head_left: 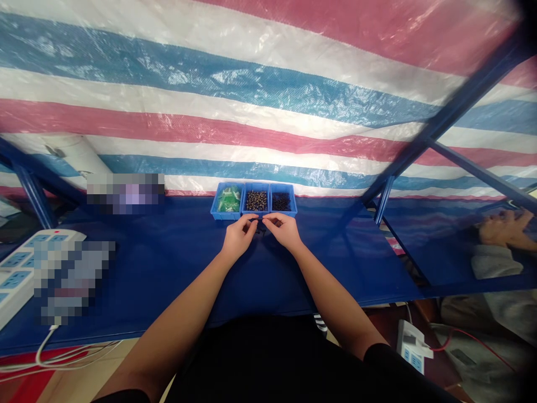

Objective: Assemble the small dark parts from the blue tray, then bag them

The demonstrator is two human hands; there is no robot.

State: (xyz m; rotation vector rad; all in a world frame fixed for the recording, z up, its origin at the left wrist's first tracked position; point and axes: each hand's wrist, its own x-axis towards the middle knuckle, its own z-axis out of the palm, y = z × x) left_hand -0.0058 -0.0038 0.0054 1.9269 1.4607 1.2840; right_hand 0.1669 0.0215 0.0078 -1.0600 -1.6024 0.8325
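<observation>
My left hand (pixel 239 236) and my right hand (pixel 283 229) meet just in front of three small blue bins, thumbs and fingertips pinched close together. Whatever lies between the fingertips is too small to make out. A few tiny dark pieces (pixel 260 229) show on the blue table below the fingers. The left bin (pixel 215 208) holds green and clear plastic bits. In the middle bin (pixel 255 186) are many small brass-and-dark metal parts. Small black pieces, perhaps screws, fill part of the right bin (pixel 292 193).
A white power strip (pixel 25 268) and a blurred-out object (pixel 78 280) with a cable lie on the left of the table (pixel 176 268). Blue metal posts (pixel 380 196) frame the sides; a striped sheet (pixel 260 112) hangs behind. At the right, another person's hands (pixel 503 229) are at a neighbouring table.
</observation>
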